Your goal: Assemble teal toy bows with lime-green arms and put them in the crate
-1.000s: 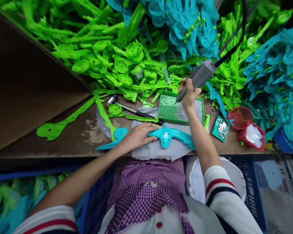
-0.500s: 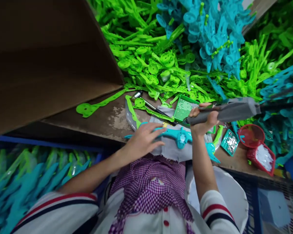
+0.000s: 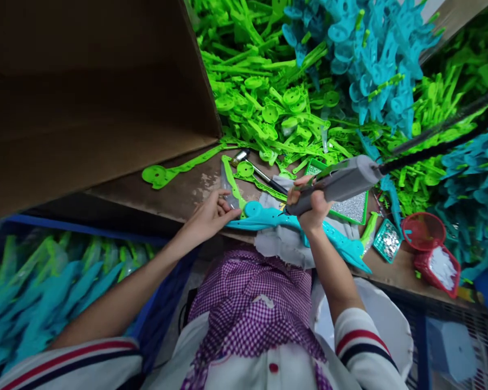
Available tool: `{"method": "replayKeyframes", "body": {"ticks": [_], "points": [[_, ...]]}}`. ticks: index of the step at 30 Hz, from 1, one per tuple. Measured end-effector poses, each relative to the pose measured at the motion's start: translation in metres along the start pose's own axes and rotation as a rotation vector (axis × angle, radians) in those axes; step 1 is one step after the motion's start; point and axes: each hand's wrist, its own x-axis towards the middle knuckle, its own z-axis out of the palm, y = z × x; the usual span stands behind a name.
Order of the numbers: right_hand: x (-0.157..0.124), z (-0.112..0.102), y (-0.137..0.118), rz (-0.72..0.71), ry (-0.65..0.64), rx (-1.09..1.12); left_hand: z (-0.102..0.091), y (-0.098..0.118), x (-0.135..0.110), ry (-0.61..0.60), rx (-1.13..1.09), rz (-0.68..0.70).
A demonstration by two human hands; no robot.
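A long blue plastic part [image 3: 264, 219] lies across a grey cloth [image 3: 282, 246] at the bench's front edge. My left hand [image 3: 213, 216] has its thumb and curled fingers closed on the part's left end, beside a green arm with a clear piece [image 3: 230, 184]. My right hand [image 3: 311, 208] is wrapped round a grey electric screwdriver [image 3: 345, 179], its thin bit tilted down to the left, close over the middle of the blue part. Whether the bit touches is hard to tell. Another green arm [image 3: 369, 233] sticks out at the part's right end.
Green plastic parts [image 3: 268, 114] and blue ones [image 3: 374, 59] are heaped behind. A hammer [image 3: 260, 172], a green tray of screws [image 3: 352, 208], a small tray of metal pieces [image 3: 387, 241] and red baskets [image 3: 423, 230] surround the work. A cardboard box [image 3: 146, 108] stands left.
My left hand has moved left, from open over the blue part to closed on its end. The blue part has been turned over. The screwdriver has come left and tilted down over it.
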Motion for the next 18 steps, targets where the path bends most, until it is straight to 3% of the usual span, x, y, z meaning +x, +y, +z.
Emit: {"method": "replayKeyframes", "body": {"ticks": [4, 9, 13, 18], "points": [[-0.01, -0.01, 0.001, -0.017, -0.009, -0.009, 0.002, 0.02, -0.011, 0.153, 0.253, 0.214], [-0.012, -0.029, -0.005, -0.067, 0.084, -0.038, 0.016, 0.028, -0.013, -0.1, 0.405, 0.447], [-0.012, -0.037, 0.004, -0.024, 0.105, -0.021, 0.027, 0.02, -0.007, -0.122, 0.432, 0.473], [-0.011, -0.039, 0.014, 0.01, 0.013, -0.06, 0.029, 0.018, -0.006, -0.107, 0.399, 0.47]]}}
